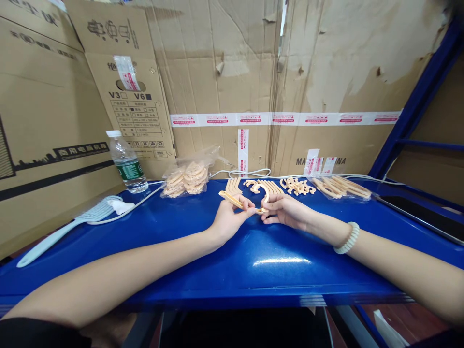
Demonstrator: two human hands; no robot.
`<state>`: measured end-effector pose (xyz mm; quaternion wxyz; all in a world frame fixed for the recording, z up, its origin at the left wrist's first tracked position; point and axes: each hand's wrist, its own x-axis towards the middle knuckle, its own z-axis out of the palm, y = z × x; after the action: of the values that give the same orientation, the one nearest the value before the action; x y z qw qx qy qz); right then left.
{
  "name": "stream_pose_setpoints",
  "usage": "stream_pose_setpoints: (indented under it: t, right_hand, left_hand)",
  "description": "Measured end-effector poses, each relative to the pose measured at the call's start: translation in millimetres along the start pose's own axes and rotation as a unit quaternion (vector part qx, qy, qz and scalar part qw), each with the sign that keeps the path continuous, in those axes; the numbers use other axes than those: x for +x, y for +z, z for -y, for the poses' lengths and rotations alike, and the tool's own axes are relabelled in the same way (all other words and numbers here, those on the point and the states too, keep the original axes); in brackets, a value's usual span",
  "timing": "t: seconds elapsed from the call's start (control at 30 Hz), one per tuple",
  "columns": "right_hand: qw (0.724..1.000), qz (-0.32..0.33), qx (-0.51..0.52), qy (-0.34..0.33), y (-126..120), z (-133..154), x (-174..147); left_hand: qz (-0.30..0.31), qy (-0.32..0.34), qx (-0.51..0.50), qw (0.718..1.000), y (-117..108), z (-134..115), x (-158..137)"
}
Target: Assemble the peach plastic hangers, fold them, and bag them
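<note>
At the center of the frame, my left hand (232, 220) pinches a slim beige bar (231, 199) between thumb and fingers, while my right hand (290, 212) grips a curved beige hook (267, 192) at the bar's right end; whether the two are joined I cannot tell. Loose beige hooks (297, 186) lie on the blue table (232, 263) right of center. A water bottle (126, 164) stands at left.

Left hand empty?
No, the left hand grips a slim beige strip, whose end sticks out past the fingers.
</note>
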<state>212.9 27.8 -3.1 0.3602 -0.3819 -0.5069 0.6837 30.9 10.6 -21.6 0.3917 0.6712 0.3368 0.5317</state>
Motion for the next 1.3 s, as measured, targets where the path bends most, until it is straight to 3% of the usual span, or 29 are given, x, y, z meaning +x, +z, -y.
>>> stream_pose_setpoints:
  t: [0.27,0.87,1.07,1.3]
  right_hand:
    - [0.999,0.008,-0.032,-0.042,-1,-4,-1]
    - [0.99,-0.075,-0.086,-0.088,15,-7,-8]
    - [0.99,-0.069,-0.071,-0.1,14,-7,-8]
    - [0.972,-0.039,-0.152,-0.174,14,-7,-7]
  left_hand:
    - [0.019,-0.001,-0.008,1.0,0,0,-2]
    - [0.051,-0.01,-0.006,0.999,2,-7,-4]
    - [0.009,-0.031,-0.038,0.999,2,-5,-3]
    - [-0.047,-0.08,-0.126,0.988,1,-6,-2]
